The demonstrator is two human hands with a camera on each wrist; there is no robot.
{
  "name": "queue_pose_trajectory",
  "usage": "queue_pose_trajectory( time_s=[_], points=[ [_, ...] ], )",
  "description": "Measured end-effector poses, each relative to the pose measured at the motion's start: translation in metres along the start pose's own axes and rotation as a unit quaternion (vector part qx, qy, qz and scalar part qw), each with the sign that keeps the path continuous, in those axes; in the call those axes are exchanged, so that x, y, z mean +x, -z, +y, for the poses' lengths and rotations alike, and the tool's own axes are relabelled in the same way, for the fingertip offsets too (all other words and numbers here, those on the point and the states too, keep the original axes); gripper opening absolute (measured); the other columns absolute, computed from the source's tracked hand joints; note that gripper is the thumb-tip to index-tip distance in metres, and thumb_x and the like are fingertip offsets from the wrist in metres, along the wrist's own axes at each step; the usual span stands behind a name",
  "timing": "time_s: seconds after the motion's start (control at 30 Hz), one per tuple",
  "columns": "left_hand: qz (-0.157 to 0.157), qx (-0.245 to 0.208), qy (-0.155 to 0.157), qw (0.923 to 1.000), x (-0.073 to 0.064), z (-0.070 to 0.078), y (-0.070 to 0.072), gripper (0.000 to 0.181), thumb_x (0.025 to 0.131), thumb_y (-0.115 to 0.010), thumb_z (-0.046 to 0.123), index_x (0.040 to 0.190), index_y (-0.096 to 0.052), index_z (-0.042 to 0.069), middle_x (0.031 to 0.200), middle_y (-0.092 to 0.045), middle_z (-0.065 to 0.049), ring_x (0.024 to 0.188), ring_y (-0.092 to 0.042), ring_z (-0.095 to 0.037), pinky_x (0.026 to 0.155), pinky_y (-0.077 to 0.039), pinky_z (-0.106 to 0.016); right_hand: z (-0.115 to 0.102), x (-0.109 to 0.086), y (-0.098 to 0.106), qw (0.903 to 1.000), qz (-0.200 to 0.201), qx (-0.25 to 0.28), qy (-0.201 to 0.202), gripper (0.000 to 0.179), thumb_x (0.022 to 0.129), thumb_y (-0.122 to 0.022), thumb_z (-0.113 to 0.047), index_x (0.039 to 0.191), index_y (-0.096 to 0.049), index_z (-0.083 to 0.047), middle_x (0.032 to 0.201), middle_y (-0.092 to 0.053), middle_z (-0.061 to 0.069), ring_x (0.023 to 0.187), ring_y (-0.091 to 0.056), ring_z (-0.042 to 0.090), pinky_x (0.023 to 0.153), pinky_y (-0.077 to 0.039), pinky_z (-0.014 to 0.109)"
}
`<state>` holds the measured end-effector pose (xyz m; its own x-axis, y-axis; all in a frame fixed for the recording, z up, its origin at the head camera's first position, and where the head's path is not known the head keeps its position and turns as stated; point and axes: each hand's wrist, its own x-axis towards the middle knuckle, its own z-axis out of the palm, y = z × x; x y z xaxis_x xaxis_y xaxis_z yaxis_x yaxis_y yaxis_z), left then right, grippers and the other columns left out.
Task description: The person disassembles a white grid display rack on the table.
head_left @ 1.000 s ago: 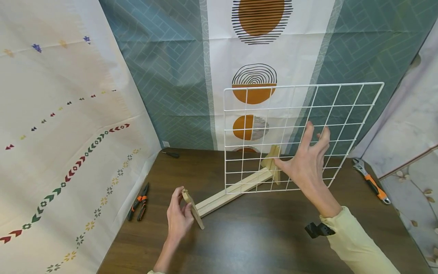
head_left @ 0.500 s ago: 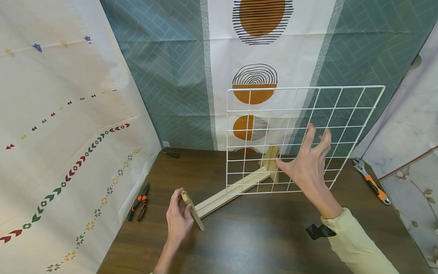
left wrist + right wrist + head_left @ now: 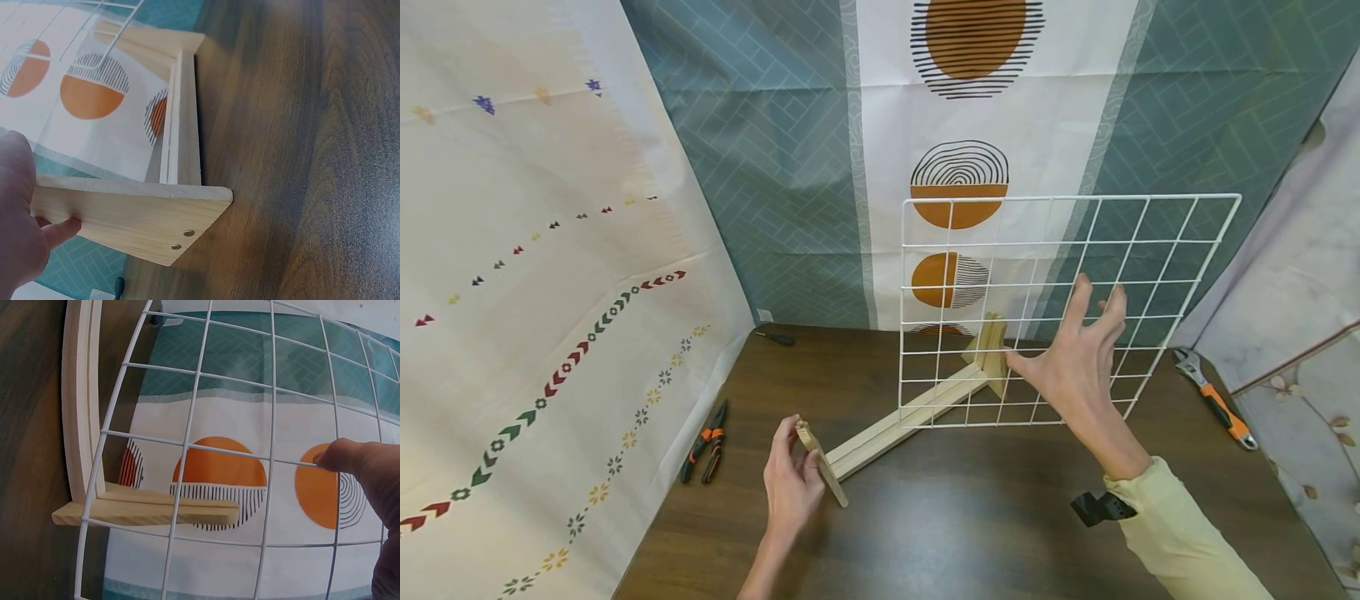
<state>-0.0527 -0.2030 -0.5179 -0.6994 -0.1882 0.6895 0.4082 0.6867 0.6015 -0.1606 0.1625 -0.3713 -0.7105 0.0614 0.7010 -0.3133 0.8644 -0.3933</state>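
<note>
My left hand [image 3: 792, 483] pinches the near upright end board [image 3: 823, 467] of a pale wooden stand, thumb on one face and fingers over the other. In the left wrist view, two screw heads show low on that end board [image 3: 131, 215]. A grooved wooden rail [image 3: 872, 437] runs back along the table to a second end board [image 3: 990, 350], partly behind the wires. With spread, bent fingers and thumb, my right hand [image 3: 1075, 371] holds a white wire grid panel [image 3: 1030, 284] upright over the far half of the stand. Its thumb [image 3: 344, 456] lies against a wire.
Pliers [image 3: 716, 437] with orange and black handles lie at the left of the brown table [image 3: 925, 533]. A small dark-handled tool [image 3: 781, 339] is at the back left. An adjustable wrench [image 3: 1217, 406] rests by the right edge. Patterned cloths [image 3: 790, 183] hang around the table.
The grid panel has come down a little, and its left edge has shifted slightly right. The stand's far end board has swung slightly left. My left hand has barely moved.
</note>
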Motion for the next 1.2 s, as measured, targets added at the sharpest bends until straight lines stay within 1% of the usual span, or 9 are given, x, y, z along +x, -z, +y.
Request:
queue_pose_trajectory(
  time_s=[0.13,0.2,0.37,0.47,0.6,0.77,0.9,1.07,1.2],
  points=[
    [0.002,-0.001,0.001,1.0000,-0.001,0.000,0.000,0.073,0.068,-0.067,-0.028,0.134,-0.050,-0.003,0.119,-0.061,-0.021,0.105,-0.065,-0.042,0.071,-0.054,-0.019,0.002,-0.001,-0.001,1.0000,-0.003,-0.003,0.000,0.132,0.053,-0.099,-0.033,0.154,-0.018,-0.004,0.152,-0.003,0.035,0.127,-0.028,0.056,0.085,-0.044,0.071],
    [0.003,0.000,0.002,1.0000,-0.001,0.000,0.000,0.073,0.067,-0.067,-0.028,0.134,-0.050,-0.004,0.118,-0.061,-0.021,0.105,-0.065,-0.042,0.072,-0.055,-0.021,0.003,-0.002,-0.001,1.0000,-0.004,-0.002,-0.002,0.133,0.053,-0.099,-0.033,0.154,-0.018,-0.004,0.152,-0.003,0.035,0.127,-0.028,0.057,0.085,-0.044,0.071],
    [0.005,-0.002,0.003,1.0000,-0.002,0.000,0.000,0.071,0.067,-0.066,-0.029,0.133,-0.050,-0.008,0.118,-0.061,-0.022,0.106,-0.064,-0.044,0.068,-0.058,-0.038,0.005,-0.002,-0.002,1.0000,-0.002,-0.004,-0.001,0.132,0.053,-0.098,-0.034,0.154,-0.018,-0.004,0.152,-0.003,0.035,0.126,-0.028,0.057,0.085,-0.045,0.071],
    [0.006,-0.003,0.004,1.0000,-0.002,0.001,0.000,0.070,0.067,-0.066,-0.028,0.132,-0.049,-0.008,0.118,-0.060,-0.023,0.105,-0.064,-0.044,0.068,-0.058,-0.044,0.006,-0.002,-0.002,1.0000,-0.001,-0.005,0.001,0.132,0.053,-0.098,-0.034,0.154,-0.018,-0.004,0.152,-0.004,0.036,0.125,-0.028,0.057,0.084,-0.045,0.071],
    [0.008,-0.004,0.006,0.9999,-0.003,0.001,-0.001,0.071,0.067,-0.065,-0.028,0.133,-0.049,-0.007,0.117,-0.060,-0.023,0.105,-0.064,-0.045,0.069,-0.058,-0.046,0.007,-0.003,-0.002,1.0000,-0.001,-0.002,-0.002,0.134,0.051,-0.099,-0.032,0.154,-0.018,-0.004,0.152,-0.003,0.035,0.125,-0.028,0.057,0.085,-0.044,0.071],
    [0.012,-0.007,0.003,0.9999,-0.003,0.000,-0.001,0.069,0.067,-0.065,-0.027,0.132,-0.049,-0.009,0.117,-0.059,-0.025,0.106,-0.063,-0.045,0.073,-0.057,-0.048,0.007,-0.003,-0.002,0.9999,-0.005,-0.004,-0.008,0.134,0.051,-0.100,-0.031,0.154,-0.018,-0.004,0.152,-0.003,0.035,0.125,-0.028,0.057,0.086,-0.044,0.071],
    [0.012,-0.010,0.006,0.9999,-0.003,0.000,-0.001,0.067,0.070,-0.065,-0.025,0.132,-0.048,-0.009,0.118,-0.058,-0.027,0.106,-0.063,-0.044,0.076,-0.056,-0.048,0.009,-0.003,-0.002,0.9998,-0.010,-0.009,-0.013,0.135,0.051,-0.100,-0.032,0.155,-0.017,-0.004,0.152,-0.003,0.035,0.126,-0.028,0.056,0.085,-0.044,0.071],
    [0.016,-0.006,0.002,0.9999,-0.003,0.001,-0.001,0.065,0.072,-0.064,-0.024,0.133,-0.047,-0.010,0.117,-0.058,-0.026,0.104,-0.063,-0.045,0.075,-0.056,-0.050,0.010,-0.004,-0.002,0.9997,-0.012,-0.013,-0.018,0.136,0.051,-0.099,-0.034,0.155,-0.016,-0.005,0.152,-0.003,0.035,0.126,-0.028,0.056,0.085,-0.044,0.071],
    [0.019,-0.002,0.003,0.9998,-0.003,0.002,-0.002,0.067,0.071,-0.066,-0.025,0.134,-0.047,-0.009,0.117,-0.058,-0.026,0.102,-0.064,-0.044,0.073,-0.055,-0.051,0.011,-0.005,-0.003,0.9997,-0.010,-0.011,-0.018,0.136,0.051,-0.099,-0.034,0.155,-0.017,-0.004,0.152,-0.003,0.035,0.125,-0.028,0.057,0.085,-0.044,0.071]
  ],
)
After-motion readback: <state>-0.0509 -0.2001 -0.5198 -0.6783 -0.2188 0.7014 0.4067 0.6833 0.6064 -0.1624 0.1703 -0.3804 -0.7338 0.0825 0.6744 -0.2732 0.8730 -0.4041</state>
